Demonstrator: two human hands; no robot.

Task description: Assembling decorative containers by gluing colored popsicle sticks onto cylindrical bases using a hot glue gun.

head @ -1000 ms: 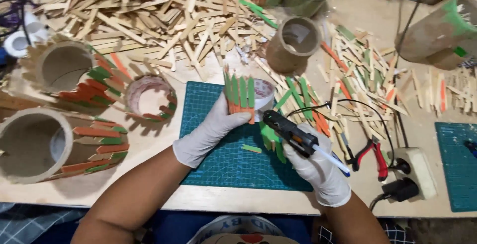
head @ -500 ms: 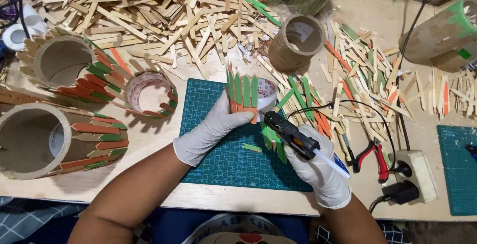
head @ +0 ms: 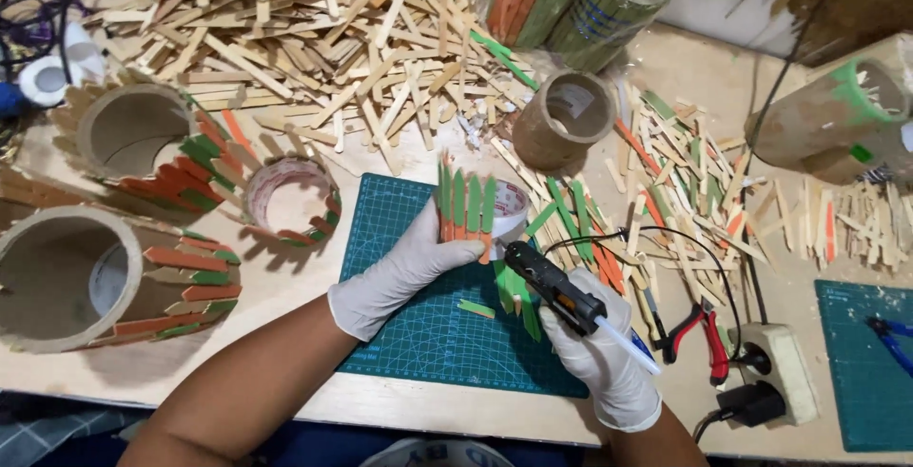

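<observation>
Head view: both gloved hands work at frame centre over the green mat [head: 418, 334].
Left hand [head: 404, 272]: fingers wrapped round a tape roll [head: 480, 210] ringed with upright green and orange sticks.
Right hand [head: 594, 343]: clenched on a black glue gun [head: 556, 291], nozzle just beside the roll's lower edge.
Doing it well: judging by the nozzle, keep the roll steady and lay glue thinly.
Centre, by the gun: loose green sticks [head: 514, 291].
Right: red pliers [head: 699, 329].
Left: stick-covered tubes [head: 114, 272].
Top: bare stick pile [head: 285, 39].

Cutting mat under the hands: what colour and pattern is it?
The cutting mat is dark teal with a fine pale grid, seen in the head view.
</observation>
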